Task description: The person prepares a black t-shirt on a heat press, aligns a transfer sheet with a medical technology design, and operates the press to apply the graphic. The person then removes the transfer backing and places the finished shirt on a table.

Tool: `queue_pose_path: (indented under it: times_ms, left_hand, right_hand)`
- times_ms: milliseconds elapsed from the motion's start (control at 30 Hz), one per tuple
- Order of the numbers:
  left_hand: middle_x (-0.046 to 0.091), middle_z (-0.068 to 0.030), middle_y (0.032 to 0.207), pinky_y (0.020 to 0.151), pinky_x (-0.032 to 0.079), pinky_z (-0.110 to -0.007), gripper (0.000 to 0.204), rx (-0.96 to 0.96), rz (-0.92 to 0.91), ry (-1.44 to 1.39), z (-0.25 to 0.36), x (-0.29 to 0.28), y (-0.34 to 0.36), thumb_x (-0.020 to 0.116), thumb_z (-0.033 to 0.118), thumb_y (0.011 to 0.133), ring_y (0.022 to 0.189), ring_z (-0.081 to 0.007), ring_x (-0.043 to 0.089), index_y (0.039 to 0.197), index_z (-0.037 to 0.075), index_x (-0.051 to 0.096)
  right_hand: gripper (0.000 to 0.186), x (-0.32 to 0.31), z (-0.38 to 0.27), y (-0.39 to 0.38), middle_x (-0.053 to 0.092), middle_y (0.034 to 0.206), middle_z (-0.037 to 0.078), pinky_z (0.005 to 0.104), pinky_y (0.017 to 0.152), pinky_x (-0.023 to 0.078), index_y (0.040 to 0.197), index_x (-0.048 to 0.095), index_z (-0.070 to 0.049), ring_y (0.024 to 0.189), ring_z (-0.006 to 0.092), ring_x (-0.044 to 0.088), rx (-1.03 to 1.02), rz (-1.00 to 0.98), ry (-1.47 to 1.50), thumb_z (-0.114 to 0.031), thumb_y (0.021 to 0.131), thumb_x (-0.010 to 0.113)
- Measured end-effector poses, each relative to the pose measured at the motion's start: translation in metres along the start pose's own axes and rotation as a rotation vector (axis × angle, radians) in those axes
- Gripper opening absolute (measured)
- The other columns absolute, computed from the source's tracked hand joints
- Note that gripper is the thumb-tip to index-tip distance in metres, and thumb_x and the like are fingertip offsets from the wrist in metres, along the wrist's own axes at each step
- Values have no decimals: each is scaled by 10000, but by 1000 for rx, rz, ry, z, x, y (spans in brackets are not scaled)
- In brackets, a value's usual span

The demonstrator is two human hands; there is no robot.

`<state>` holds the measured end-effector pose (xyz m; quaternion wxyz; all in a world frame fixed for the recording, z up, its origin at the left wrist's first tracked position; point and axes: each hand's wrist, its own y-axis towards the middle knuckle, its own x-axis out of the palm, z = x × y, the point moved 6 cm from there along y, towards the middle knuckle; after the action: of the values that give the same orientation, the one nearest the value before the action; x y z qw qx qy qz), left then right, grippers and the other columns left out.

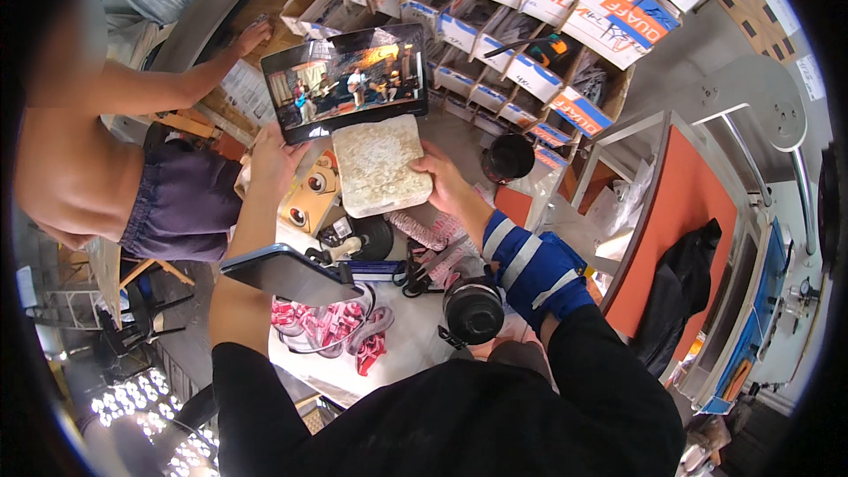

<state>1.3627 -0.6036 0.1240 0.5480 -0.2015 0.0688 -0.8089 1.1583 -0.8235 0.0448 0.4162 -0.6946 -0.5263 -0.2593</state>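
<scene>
My left hand (276, 162) is closed at the lower left corner of a black tablet (346, 79), whose lit screen shows people playing music. A pale, rough, squarish block (380, 166) stands in front of the tablet's lower right part. My right hand (442, 181) grips its right edge, with part of the fingers hidden. A blue wrap with light stripes (528, 267) covers my right forearm. Close to my left forearm is a dark phone-like device (287, 274); its support is unclear. Beneath the block, a box with cartoon eyes (311, 194) is partly covered.
Pink strappy items (331, 327) lie on the white table (415, 344), beside a dark bottle (473, 309). A black cup (508, 159) stands farther right. Cardboard bins (486, 40) fill the back. Another person (79, 155) reaches across at left. A red-topped table (676, 212) stands right.
</scene>
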Motion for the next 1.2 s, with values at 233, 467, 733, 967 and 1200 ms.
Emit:
queue_pose_path:
  times_ms: [233,467,733,967,1200]
  left_hand:
    - [631,-165,1261,1030,564,-499,287,11,60,-178,-3,2,2,339,197,1139,1107,-332,674,1287,-1,485]
    - [592,-149,1349,1095,508,-562,268,-42,42,-259,-44,-10,-3,370,140,1124,1209,-361,620,1337,34,491]
    - [653,-103,1242,1041,531,-478,235,59,58,-261,-53,-19,9,418,180,1122,1111,-275,669,1251,36,553]
    - [659,-99,1213,1053,511,-486,258,-38,195,-216,-35,-22,2,427,137,1102,1138,-264,642,1289,41,578]
    - [642,-192,1216,1036,529,-403,320,768,434,-227,62,-122,-200,533,113,1018,1137,-322,643,1246,-105,581]
  right_hand:
    - [731,4,-11,19,593,1376,200,411,1042,521,1547,364,22,1221,298,631,-36,63,-184,-30,865,623]
    - [712,3,-38,7,633,1364,173,359,1051,506,1533,422,36,1208,253,646,-64,73,-391,-24,878,694]
    - [619,1,-28,-4,625,1402,148,301,1029,491,1491,483,52,1209,189,629,-219,143,-591,-153,968,743]
    - [512,4,-65,-48,634,1375,156,300,1034,488,1444,527,28,1247,206,616,-251,244,-940,-203,1014,684]
    - [330,-45,-94,-299,732,1096,106,300,902,539,1229,666,38,1013,148,682,-334,484,-909,-165,975,724]
